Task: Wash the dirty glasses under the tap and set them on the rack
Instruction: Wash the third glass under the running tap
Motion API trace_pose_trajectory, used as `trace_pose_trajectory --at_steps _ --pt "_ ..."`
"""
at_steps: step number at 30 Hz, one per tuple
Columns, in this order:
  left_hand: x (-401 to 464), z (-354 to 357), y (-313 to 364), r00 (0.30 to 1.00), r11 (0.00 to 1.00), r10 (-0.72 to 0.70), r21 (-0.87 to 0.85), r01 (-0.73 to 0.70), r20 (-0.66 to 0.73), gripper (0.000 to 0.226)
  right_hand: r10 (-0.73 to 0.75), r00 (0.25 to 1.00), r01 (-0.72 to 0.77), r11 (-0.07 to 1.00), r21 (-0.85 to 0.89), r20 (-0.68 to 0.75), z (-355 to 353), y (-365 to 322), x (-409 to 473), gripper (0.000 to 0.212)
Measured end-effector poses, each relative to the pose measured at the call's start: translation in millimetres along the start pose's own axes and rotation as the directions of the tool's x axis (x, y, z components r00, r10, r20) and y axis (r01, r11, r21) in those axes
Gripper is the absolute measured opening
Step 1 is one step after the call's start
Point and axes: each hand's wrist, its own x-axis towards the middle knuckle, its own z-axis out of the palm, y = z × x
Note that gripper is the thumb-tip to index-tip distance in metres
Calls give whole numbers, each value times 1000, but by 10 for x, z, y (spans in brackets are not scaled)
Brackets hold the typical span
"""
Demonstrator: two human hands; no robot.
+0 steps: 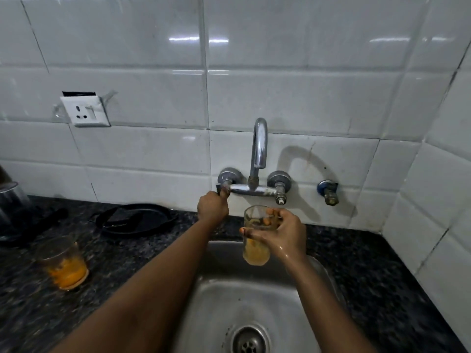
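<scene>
My right hand [285, 233] grips a clear glass [256, 248] with cloudy orange liquid at its bottom, held upright over the steel sink [216, 301] and below the chrome tap spout [259, 146]. No water is seen running from the spout. My left hand [212, 206] is closed on the tap's left handle [224, 186]. A second dirty glass [63, 263] with orange residue stands on the dark granite counter at the left. No rack is in view.
A black pan [135, 219] lies on the counter behind the second glass. A steel vessel [10, 207] sits at the far left edge. A wall socket [85, 110] is on the white tiles. The sink drain [248, 341] is below.
</scene>
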Motion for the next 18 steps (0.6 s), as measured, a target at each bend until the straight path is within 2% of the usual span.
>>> trace_pose_trajectory --at_steps 1,2,3,4,5,7,9,11,14,18 --pt "35 16 -29 994 967 -91 -232 102 60 64 7 1000 -7 1000 5 4 6 8 10 56" --pt "49 15 -42 970 853 -177 -465 237 168 64 15 1000 -15 1000 8 3 17 18 14 58" --pt "45 -1 -59 931 724 -218 -591 356 293 65 25 1000 -25 1000 9 -1 32 29 9 61" --pt "37 -23 -77 901 640 -221 -641 423 373 66 34 999 -34 999 9 0 48 34 -7 63" --pt "26 -34 -103 886 612 -213 -651 450 412 67 41 999 -41 999 9 8 62 42 -32 64" --pt "-19 -51 -165 871 633 -181 -624 459 457 65 57 998 -57 998 16 34 75 57 -77 61" --pt "-148 -71 -260 853 703 -153 -552 449 500 57 74 996 -75 997 30 55 73 91 -123 55" --pt "-325 -98 -382 849 774 -127 -483 408 513 43 76 996 -78 996 33 56 64 135 -146 52" --pt "-622 -116 -579 849 826 -69 -447 343 524 24 76 996 -78 996 37 45 71 194 -145 53" --pt "-846 -54 -754 811 876 -2 -389 283 585 20 56 995 -65 990 127 79 109 234 -160 50"
